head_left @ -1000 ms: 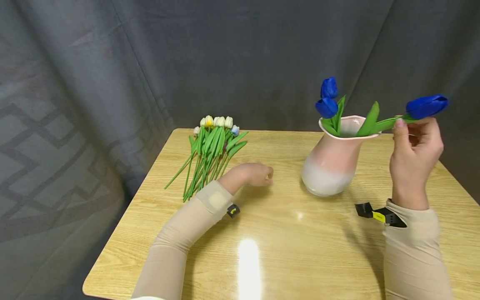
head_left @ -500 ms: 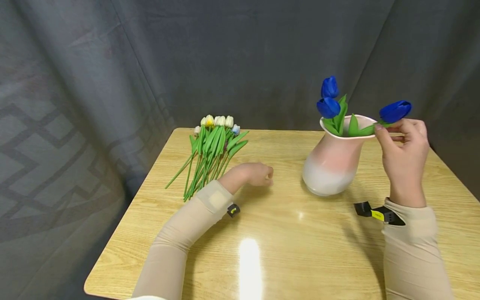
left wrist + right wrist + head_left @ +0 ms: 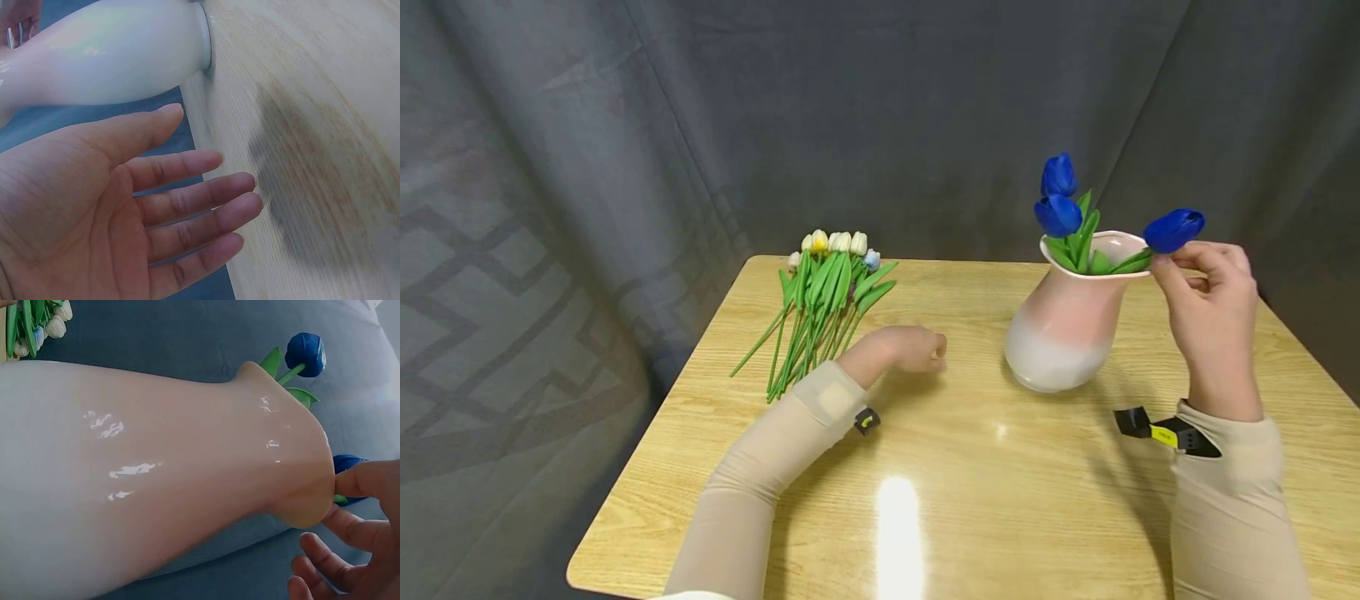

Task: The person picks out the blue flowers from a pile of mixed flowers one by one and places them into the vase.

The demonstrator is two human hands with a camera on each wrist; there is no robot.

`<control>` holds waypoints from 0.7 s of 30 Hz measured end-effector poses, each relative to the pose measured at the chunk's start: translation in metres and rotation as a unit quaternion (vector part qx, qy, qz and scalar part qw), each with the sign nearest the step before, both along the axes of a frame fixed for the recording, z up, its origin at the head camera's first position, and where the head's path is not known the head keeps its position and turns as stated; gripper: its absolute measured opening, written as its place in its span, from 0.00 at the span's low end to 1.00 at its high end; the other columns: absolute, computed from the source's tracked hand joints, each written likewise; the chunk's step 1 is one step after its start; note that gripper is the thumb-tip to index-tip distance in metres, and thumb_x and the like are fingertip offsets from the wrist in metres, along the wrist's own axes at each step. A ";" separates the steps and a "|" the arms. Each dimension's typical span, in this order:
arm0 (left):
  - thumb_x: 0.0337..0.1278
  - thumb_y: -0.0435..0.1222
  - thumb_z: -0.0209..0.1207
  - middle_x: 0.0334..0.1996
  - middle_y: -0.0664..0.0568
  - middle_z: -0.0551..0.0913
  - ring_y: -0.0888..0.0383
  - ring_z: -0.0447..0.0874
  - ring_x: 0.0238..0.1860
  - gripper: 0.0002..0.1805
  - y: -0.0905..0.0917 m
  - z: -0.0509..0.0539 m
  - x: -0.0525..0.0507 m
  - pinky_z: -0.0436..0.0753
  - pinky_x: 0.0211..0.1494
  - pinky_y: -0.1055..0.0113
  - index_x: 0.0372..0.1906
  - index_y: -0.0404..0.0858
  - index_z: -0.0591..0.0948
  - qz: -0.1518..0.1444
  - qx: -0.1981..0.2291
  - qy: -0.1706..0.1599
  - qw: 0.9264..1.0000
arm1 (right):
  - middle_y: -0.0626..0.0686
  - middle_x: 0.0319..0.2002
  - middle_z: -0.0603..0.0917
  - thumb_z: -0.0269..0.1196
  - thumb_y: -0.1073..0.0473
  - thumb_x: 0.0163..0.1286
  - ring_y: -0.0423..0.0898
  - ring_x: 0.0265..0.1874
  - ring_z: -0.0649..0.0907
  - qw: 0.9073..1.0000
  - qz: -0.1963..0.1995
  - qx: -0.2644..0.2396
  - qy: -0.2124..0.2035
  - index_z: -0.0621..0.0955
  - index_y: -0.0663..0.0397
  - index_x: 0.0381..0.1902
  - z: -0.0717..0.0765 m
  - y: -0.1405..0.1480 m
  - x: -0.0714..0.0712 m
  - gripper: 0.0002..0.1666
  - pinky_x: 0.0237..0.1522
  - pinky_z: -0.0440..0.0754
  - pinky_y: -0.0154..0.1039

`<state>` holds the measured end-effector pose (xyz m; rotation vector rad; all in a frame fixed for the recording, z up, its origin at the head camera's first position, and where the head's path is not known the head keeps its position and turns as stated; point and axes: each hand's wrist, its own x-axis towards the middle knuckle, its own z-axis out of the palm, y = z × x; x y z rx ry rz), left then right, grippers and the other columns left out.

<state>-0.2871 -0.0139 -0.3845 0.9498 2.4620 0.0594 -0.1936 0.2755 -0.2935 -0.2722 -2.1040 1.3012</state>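
Note:
At the right rim of a pink and white vase [image 3: 1063, 333], my right hand [image 3: 1213, 308] pinches a blue tulip [image 3: 1174, 231] just under its bloom; the stem runs into the vase mouth. Two more blue tulips [image 3: 1058, 215] stand at the left side of the mouth. In the right wrist view, the thumb and forefinger meet by the rim, partly covering the held blue bloom [image 3: 350, 464]. My left hand [image 3: 902, 348] is held over the table between the vase and a bunch of flowers; the left wrist view shows its fingers relaxed, holding nothing.
Several artificial tulips [image 3: 827, 292], white, yellow and pale blue with green stems, lie bunched on the left of the wooden table [image 3: 985, 500]. A dark grey curtain [image 3: 925, 125] hangs behind the table.
My right hand has moved left and slightly down to the vase rim, sliding the blue tulip deeper into the vase. My left hand has stayed in place.

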 end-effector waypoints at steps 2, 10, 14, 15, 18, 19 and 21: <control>0.72 0.48 0.48 0.58 0.49 0.79 0.54 0.76 0.59 0.22 0.000 0.000 0.000 0.74 0.63 0.60 0.61 0.40 0.72 -0.001 0.000 -0.001 1.000 | 0.35 0.39 0.70 0.61 0.57 0.68 0.30 0.45 0.71 1.000 0.006 -0.003 -0.001 0.84 0.50 0.44 0.000 0.001 0.002 0.09 0.44 0.67 0.28; 0.73 0.48 0.48 0.57 0.49 0.79 0.54 0.76 0.59 0.21 -0.001 -0.001 0.000 0.74 0.63 0.60 0.61 0.40 0.72 -0.004 -0.005 0.003 1.000 | 0.43 0.51 0.75 0.59 0.65 0.69 0.38 0.49 0.74 0.989 0.110 -0.025 0.096 0.73 0.49 0.60 -0.004 0.014 0.008 0.23 0.47 0.70 0.25; 0.73 0.48 0.48 0.57 0.49 0.79 0.54 0.77 0.58 0.21 -0.002 0.000 0.000 0.74 0.62 0.60 0.61 0.40 0.72 0.000 -0.002 0.000 1.000 | 0.48 0.58 0.70 0.58 0.73 0.66 0.40 0.53 0.73 0.964 0.232 -0.060 0.119 0.63 0.52 0.68 -0.011 0.026 0.006 0.35 0.49 0.71 0.21; 0.73 0.48 0.48 0.57 0.49 0.79 0.54 0.77 0.58 0.21 -0.002 0.000 0.000 0.74 0.62 0.60 0.61 0.40 0.72 0.000 0.000 0.000 1.000 | 0.48 0.58 0.69 0.58 0.75 0.65 0.40 0.53 0.72 0.958 0.260 -0.055 0.111 0.60 0.52 0.69 -0.014 0.030 0.004 0.38 0.49 0.72 0.20; 0.72 0.48 0.48 0.57 0.49 0.79 0.54 0.77 0.58 0.21 -0.003 0.000 0.000 0.74 0.62 0.60 0.60 0.40 0.72 0.002 0.002 0.000 1.000 | 0.47 0.60 0.64 0.57 0.80 0.62 0.38 0.55 0.70 0.943 0.327 -0.004 0.059 0.51 0.48 0.73 -0.026 0.038 -0.003 0.48 0.48 0.73 0.17; 0.72 0.48 0.48 0.57 0.49 0.79 0.53 0.77 0.58 0.21 -0.003 0.000 0.000 0.75 0.62 0.60 0.60 0.40 0.72 0.002 0.003 0.000 1.000 | 0.48 0.62 0.62 0.57 0.80 0.62 0.36 0.54 0.69 0.940 0.339 0.026 0.027 0.47 0.45 0.74 -0.030 0.040 -0.005 0.52 0.47 0.73 0.16; 0.72 0.47 0.48 0.56 0.49 0.79 0.54 0.77 0.58 0.21 -0.003 0.001 0.000 0.75 0.62 0.60 0.60 0.40 0.72 0.002 0.003 0.000 1.000 | 0.54 0.66 0.56 0.60 0.79 0.61 0.38 0.55 0.68 0.926 0.366 0.083 -0.041 0.40 0.41 0.75 -0.039 0.045 -0.010 0.59 0.46 0.73 0.16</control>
